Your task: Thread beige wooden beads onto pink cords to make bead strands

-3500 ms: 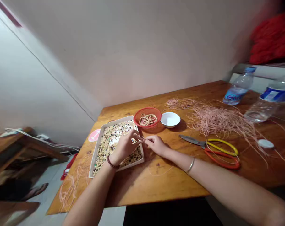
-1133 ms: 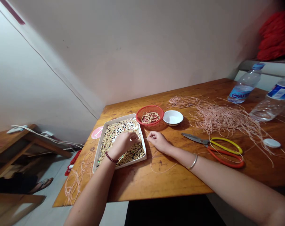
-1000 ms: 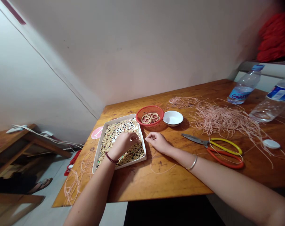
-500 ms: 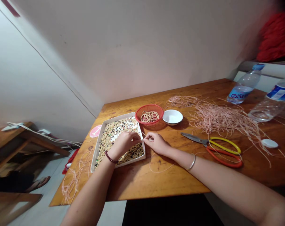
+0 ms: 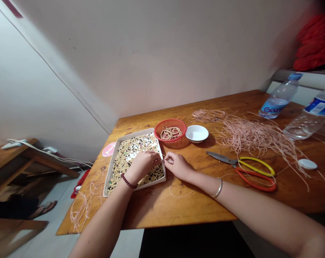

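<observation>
A white tray (image 5: 108, 178) full of small mixed beads lies on the wooden table (image 5: 194, 208). My left hand (image 5: 142, 165) hovers over the tray's right side, fingers pinched together on something too small to make out. My right hand (image 5: 177, 165) rests just right of the tray, fingertips pinched on a thin pale cord (image 5: 178, 195) that loops back across the table below my wrist. The fingertips of both hands nearly meet at the tray's right rim.
Behind the tray stand a red basket (image 5: 170, 126) holding beaded rings and a white bowl (image 5: 196, 133). Scissors (image 5: 243, 168) with yellow and red handles lie to the right, beside a heap of pink cords (image 5: 253, 136), two water bottles (image 5: 279, 96) and a white cap (image 5: 307, 163).
My left hand left the beads and came to the tray's right rim to meet my right hand, which shifted slightly left. The camera view drifted a little.
</observation>
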Tool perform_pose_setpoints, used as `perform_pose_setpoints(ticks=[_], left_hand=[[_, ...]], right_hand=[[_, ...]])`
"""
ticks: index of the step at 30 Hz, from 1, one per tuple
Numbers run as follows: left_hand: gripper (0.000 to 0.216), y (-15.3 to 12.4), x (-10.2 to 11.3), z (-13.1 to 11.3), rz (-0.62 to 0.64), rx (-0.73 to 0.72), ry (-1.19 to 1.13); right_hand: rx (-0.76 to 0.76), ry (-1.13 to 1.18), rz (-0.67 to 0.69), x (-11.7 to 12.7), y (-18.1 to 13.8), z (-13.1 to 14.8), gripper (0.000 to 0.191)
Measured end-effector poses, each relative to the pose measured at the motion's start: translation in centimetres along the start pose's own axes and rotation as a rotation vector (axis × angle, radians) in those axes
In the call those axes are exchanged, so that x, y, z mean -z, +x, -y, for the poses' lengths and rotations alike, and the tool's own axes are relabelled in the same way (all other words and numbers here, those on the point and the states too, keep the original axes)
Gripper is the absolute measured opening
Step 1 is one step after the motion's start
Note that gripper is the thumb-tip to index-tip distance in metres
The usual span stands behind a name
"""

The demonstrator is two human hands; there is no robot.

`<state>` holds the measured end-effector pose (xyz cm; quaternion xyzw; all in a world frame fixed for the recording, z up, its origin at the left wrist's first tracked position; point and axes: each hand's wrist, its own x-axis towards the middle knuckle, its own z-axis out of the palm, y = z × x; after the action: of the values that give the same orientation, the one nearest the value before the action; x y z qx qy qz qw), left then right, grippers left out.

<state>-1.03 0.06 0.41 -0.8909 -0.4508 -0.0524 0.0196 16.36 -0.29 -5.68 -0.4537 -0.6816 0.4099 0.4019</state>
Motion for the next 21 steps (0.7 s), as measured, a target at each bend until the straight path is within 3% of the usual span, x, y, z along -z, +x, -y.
perform_pose_setpoints(ticks=[5,21], left_hand=[[0.023,-0.1,0.2,-0.4,0.002,0.01,0.077],[0.013,-0.5,0.2,0.4,-0.046,0.063,-0.063]], right_hand=[[0.039,-0.076,-0.021,-0.4,-0.4,0.3,0.004],[0.01,0.121,0.038,-0.7,0.7,-1.4,0.016]])
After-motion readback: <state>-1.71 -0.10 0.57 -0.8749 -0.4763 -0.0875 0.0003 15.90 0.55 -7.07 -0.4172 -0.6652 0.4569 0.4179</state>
